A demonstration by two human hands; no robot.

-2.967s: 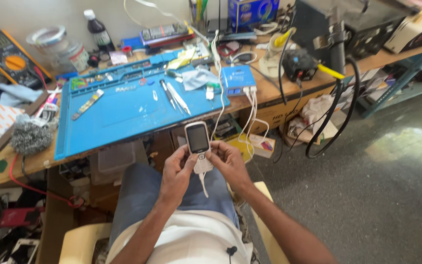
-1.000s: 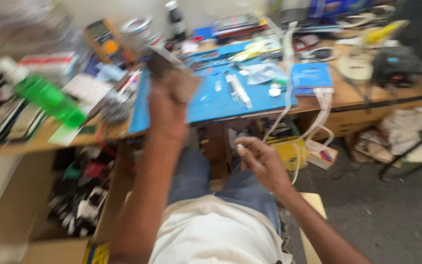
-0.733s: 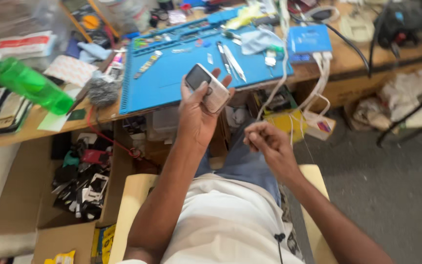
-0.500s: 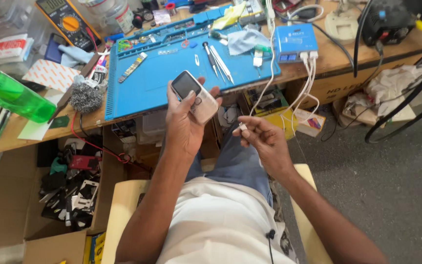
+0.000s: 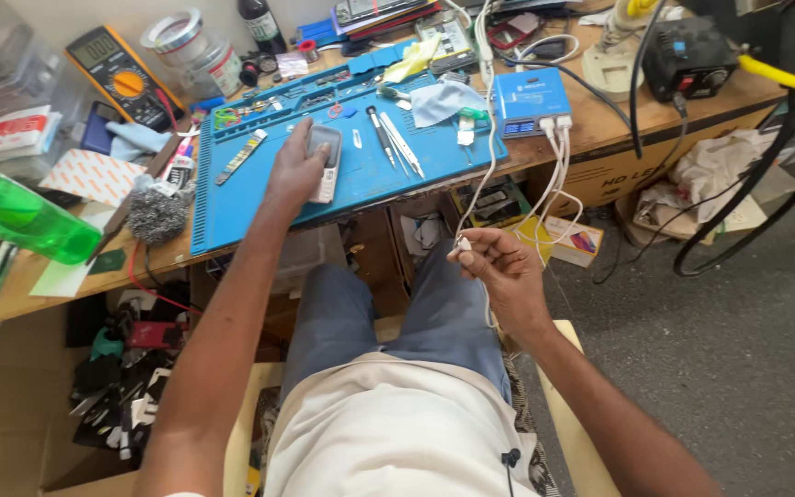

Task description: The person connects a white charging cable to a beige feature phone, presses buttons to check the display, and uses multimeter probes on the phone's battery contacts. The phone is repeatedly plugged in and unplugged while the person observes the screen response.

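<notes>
While the left hand (image 5: 294,170) lies flat over a small white phone (image 5: 324,164), its fingers curled onto the handset and pressing it down, the phone rests on the blue work mat (image 5: 259,198) that covers the middle of the counter (image 5: 600,129). The right hand (image 5: 499,271) is held above the lap, well apart from the counter, thumb and fingers pinched together on the plug end of a thin white cable (image 5: 482,138) that runs up to the counter's edge.

Just right of the phone on the mat lie tweezers (image 5: 401,143) and a thin screwdriver (image 5: 379,133), then a crumpled pale cloth (image 5: 443,99). At the mat's right end sits a small blue box (image 5: 531,99) with white leads plugged into its front. The mat's far rim is a row of shallow compartments (image 5: 269,99) holding small parts too tiny to tell.

To the left, a clump of steel wool (image 5: 156,213) sits at the counter's front, and a green plastic bottle (image 5: 20,216) lies on its side near the left edge. Behind are a yellow multimeter (image 5: 117,78), a clear round tub with a striped label (image 5: 197,53) and a dark bottle (image 5: 259,20). A flat white packet with red print (image 5: 2,136) lies at far left. Below the counter, yellow and white cartons (image 5: 545,235) sit on the floor.
</notes>
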